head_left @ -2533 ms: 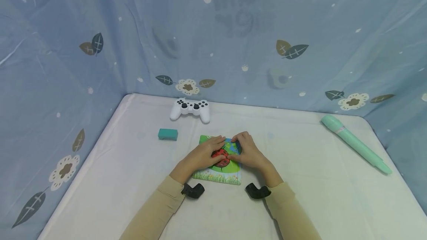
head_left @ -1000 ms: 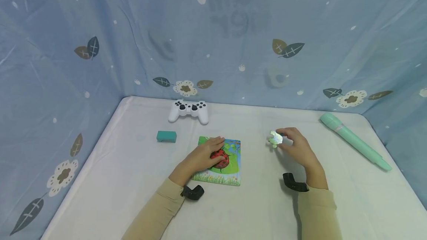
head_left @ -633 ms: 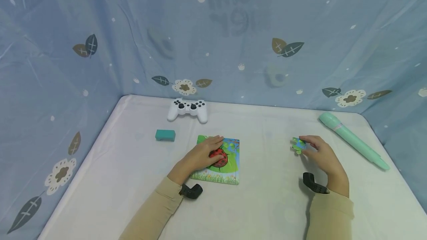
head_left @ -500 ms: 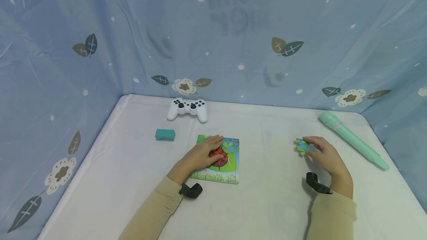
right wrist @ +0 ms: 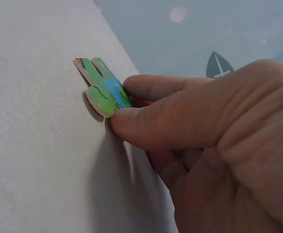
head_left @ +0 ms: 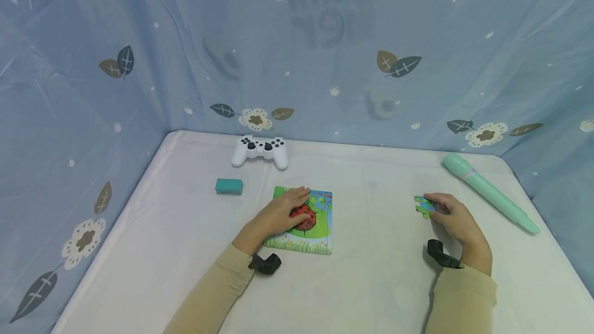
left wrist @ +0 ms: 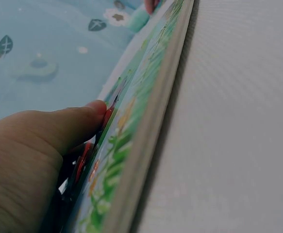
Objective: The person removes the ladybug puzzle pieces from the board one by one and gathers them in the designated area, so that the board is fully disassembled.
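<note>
A square ladybug jigsaw puzzle [head_left: 297, 244] lies flat at the middle of the white table. My left hand [head_left: 277, 215] rests on its upper left part with the fingers stretched out, covering some of the picture. In the left wrist view the thumb [left wrist: 78, 124] touches the puzzle's face [left wrist: 131, 121]. Well to the right, my right hand [head_left: 457, 218] pinches a small green and blue puzzle piece [head_left: 423, 207] between thumb and fingers. The right wrist view shows this puzzle piece [right wrist: 100, 90] lying at the tabletop, its far edge hidden by the fingertips.
A white game controller [head_left: 260, 151] sits near the table's back edge. In front of it is a small teal block [head_left: 229, 186]. A mint-green tapered stick-like object [head_left: 491, 193] lies slantwise at the right. A patterned blue cloth [head_left: 297, 55] hangs behind and at the sides.
From the puzzle, my right hand has carried the piece to the right and lowered it to the table. The left hand has stayed on the puzzle.
</note>
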The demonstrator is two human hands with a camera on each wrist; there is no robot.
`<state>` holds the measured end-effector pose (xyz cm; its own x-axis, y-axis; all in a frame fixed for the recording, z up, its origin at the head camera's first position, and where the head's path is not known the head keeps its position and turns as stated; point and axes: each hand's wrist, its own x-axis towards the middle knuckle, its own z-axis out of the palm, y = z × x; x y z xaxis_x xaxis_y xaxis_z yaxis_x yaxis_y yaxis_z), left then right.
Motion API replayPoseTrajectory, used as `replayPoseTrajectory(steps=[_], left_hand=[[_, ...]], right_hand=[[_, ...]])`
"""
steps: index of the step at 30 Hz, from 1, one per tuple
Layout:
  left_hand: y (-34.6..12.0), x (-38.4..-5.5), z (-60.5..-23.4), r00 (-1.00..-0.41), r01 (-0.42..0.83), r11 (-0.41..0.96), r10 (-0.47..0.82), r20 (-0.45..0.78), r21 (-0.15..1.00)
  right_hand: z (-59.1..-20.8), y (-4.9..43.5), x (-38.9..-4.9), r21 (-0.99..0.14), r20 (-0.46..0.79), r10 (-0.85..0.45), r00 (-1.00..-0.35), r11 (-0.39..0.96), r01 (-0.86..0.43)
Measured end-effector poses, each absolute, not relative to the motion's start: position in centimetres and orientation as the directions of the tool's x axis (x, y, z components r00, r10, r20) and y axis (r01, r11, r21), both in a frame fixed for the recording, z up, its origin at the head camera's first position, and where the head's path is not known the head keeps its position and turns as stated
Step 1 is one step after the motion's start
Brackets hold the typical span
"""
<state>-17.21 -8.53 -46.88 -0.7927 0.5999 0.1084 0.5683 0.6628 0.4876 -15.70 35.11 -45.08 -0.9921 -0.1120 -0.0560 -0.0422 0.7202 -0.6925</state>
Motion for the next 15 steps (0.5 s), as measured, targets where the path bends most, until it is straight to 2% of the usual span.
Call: replayPoseTrajectory(steps=[15], left_hand=[[-8.56,-17.16,-46.80,-0.791,0.569,0.652,0.601,0.115,0.501]], right_hand=[[-44.71,35.10,-15.65,-0.671,-0.083,-0.121,-0.989,0.740,-0.034]])
